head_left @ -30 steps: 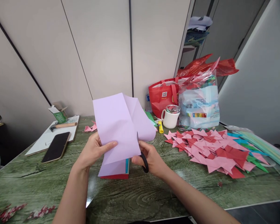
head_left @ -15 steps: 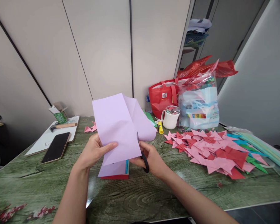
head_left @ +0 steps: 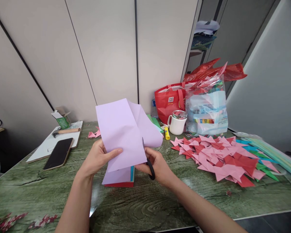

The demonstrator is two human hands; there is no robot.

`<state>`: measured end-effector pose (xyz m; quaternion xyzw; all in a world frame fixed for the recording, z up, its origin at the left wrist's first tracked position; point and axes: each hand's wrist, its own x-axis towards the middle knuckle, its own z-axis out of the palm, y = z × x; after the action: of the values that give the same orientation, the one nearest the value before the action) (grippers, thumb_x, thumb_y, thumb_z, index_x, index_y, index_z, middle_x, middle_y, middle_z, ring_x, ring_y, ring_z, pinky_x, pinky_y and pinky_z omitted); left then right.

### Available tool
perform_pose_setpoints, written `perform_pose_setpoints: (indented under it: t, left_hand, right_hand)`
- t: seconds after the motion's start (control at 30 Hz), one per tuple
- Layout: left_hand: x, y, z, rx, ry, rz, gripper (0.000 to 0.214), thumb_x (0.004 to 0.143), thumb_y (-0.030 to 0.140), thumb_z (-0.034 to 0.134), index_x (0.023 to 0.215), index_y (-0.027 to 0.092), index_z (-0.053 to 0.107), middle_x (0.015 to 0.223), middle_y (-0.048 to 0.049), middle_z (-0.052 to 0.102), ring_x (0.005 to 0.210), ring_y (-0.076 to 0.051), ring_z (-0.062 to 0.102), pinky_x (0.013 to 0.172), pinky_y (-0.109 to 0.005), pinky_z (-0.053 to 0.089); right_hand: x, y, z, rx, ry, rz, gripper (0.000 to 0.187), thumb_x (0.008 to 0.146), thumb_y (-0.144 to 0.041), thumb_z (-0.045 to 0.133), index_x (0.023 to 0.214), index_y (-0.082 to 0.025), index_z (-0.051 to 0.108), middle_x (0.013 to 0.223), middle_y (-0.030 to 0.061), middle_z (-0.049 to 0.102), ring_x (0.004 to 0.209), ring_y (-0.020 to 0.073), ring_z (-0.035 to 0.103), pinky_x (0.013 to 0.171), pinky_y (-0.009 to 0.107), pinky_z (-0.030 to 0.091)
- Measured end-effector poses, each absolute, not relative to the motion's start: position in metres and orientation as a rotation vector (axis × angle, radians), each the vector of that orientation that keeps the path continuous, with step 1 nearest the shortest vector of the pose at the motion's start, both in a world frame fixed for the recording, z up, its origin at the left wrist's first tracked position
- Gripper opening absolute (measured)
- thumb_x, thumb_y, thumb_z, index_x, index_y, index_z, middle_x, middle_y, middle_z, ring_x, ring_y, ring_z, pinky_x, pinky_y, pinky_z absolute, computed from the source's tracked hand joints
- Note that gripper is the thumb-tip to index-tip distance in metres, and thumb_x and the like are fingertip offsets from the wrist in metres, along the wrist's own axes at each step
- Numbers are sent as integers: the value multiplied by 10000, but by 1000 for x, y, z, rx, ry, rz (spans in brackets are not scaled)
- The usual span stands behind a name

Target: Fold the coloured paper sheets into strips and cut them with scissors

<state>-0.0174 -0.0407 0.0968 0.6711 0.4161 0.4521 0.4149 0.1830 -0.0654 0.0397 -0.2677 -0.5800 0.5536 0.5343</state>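
A sheet of lilac paper (head_left: 122, 132) is held up over the table, partly cut, with its right portion curling away. My left hand (head_left: 98, 158) pinches its left edge, thumb on the front and fingers behind. In my right hand (head_left: 157, 165) is a pair of scissors (head_left: 150, 169); a black handle loop shows, and the blades are mostly hidden, a dark bit of them at the cut. Below the sheet lies a stack of coloured paper (head_left: 118, 185) with lilac, blue and red edges showing.
To the right spreads a pile of folded pink and red paper pieces (head_left: 223, 155). Behind stand a white mug (head_left: 177, 124), a yellow glue stick (head_left: 167, 133), a red bag (head_left: 168, 105) and a clear plastic bag (head_left: 206, 110). At left lie a phone (head_left: 58, 153) and a hammer (head_left: 66, 130).
The paper's top edge has dipped very slightly. Both hands and the scissors stay practically where they were.
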Motion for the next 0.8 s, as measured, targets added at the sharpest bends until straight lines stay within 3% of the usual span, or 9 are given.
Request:
perform_pose_setpoints:
  t: [0.8]
  left_hand:
    - [-19, -39, 94, 1683, 1025, 1129, 376, 667, 327, 769, 989, 165, 661, 991, -85, 716, 805, -234, 685, 594, -280, 572]
  right_hand:
    - [181, -64, 34, -660, -1342, 1296, 368, 599, -349, 805, 860, -174, 614, 851, 23, 688, 752, 161, 602, 716, 292, 487]
